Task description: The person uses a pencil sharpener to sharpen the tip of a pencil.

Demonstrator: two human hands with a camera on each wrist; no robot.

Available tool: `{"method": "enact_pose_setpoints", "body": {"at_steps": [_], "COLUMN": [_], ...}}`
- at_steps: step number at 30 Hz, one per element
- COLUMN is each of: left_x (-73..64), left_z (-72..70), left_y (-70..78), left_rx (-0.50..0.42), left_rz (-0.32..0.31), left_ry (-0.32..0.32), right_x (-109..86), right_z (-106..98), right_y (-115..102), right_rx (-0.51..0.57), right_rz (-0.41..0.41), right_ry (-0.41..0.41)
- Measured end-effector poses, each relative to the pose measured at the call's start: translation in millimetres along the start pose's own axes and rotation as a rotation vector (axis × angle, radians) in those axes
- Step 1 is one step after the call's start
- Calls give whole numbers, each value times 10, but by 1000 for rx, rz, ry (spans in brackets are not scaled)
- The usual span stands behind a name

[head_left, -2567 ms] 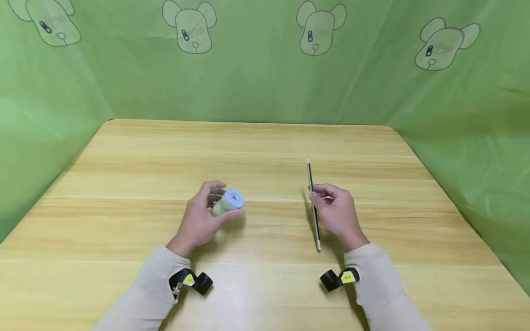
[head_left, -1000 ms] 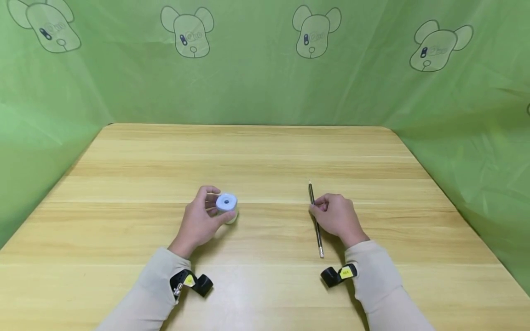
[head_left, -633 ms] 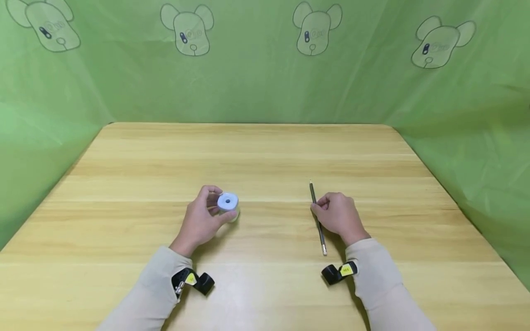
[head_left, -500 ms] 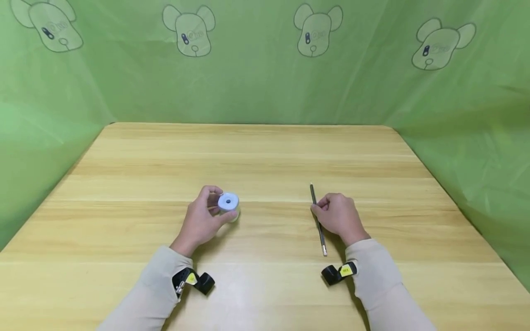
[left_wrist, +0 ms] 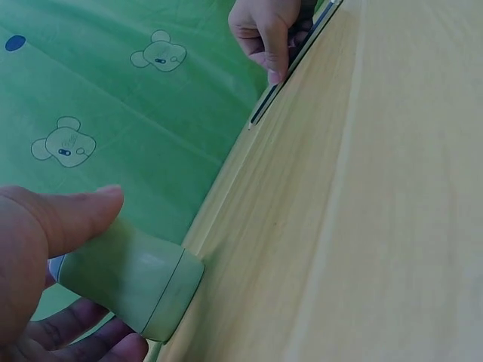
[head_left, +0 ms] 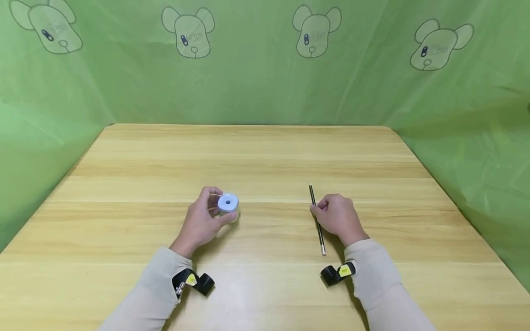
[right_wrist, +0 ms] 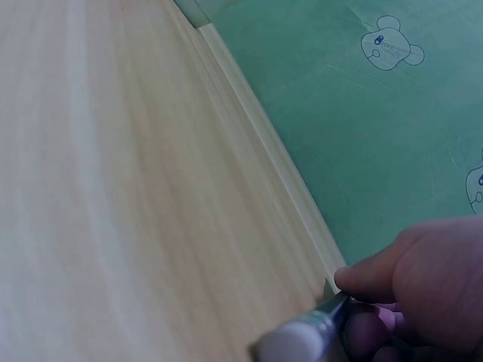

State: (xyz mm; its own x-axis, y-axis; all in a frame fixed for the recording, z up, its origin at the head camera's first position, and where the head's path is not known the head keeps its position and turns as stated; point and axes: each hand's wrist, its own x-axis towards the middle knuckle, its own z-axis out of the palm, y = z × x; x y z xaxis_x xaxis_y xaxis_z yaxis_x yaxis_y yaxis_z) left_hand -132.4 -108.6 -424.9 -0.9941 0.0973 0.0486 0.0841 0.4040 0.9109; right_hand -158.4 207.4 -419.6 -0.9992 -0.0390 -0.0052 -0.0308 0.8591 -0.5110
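Note:
My left hand (head_left: 199,224) holds a small pencil sharpener (head_left: 228,208) with a pale green body and a light blue top that has a round hole in the middle. The sharpener (left_wrist: 136,279) stands about upright, its green base at or just over the table in the left wrist view. To the right, my right hand (head_left: 338,217) pinches a dark striped pencil (head_left: 320,234) near its middle between thumb and forefinger. The pencil's point faces away from me and its white eraser end faces me. In the right wrist view the pencil's near end (right_wrist: 298,341) is blurred.
The wood-grain table (head_left: 269,156) has rounded far corners. Green cloth (head_left: 256,87) with printed bear heads hangs behind it and along both sides. A black wrist camera (head_left: 204,284) sits on the left sleeve, and another camera (head_left: 330,275) on the right one.
Since the oldest frame, the sharpener has gone from tilted to upright and come down. The pencil has lowered towards the table, its tip nearer me. Over the last half second almost nothing moves.

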Motion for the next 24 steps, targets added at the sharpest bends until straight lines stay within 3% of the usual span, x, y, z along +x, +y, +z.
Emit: {"method": "enact_pose_setpoints", "body": {"at_steps": [7, 15, 24], "left_x": [-6, 6, 35], "left_z": [-32, -69, -111], "left_y": [1, -18, -36], "left_rx": [7, -18, 17], "left_rz": [-12, -17, -8], "left_ry": [-33, 54, 73], "right_x": [4, 4, -13], "right_z": [6, 25, -17], "right_y": [-8, 1, -10], "right_rx": [2, -1, 8], "right_rz": [-7, -28, -17], "right_ry": [10, 32, 15]}}
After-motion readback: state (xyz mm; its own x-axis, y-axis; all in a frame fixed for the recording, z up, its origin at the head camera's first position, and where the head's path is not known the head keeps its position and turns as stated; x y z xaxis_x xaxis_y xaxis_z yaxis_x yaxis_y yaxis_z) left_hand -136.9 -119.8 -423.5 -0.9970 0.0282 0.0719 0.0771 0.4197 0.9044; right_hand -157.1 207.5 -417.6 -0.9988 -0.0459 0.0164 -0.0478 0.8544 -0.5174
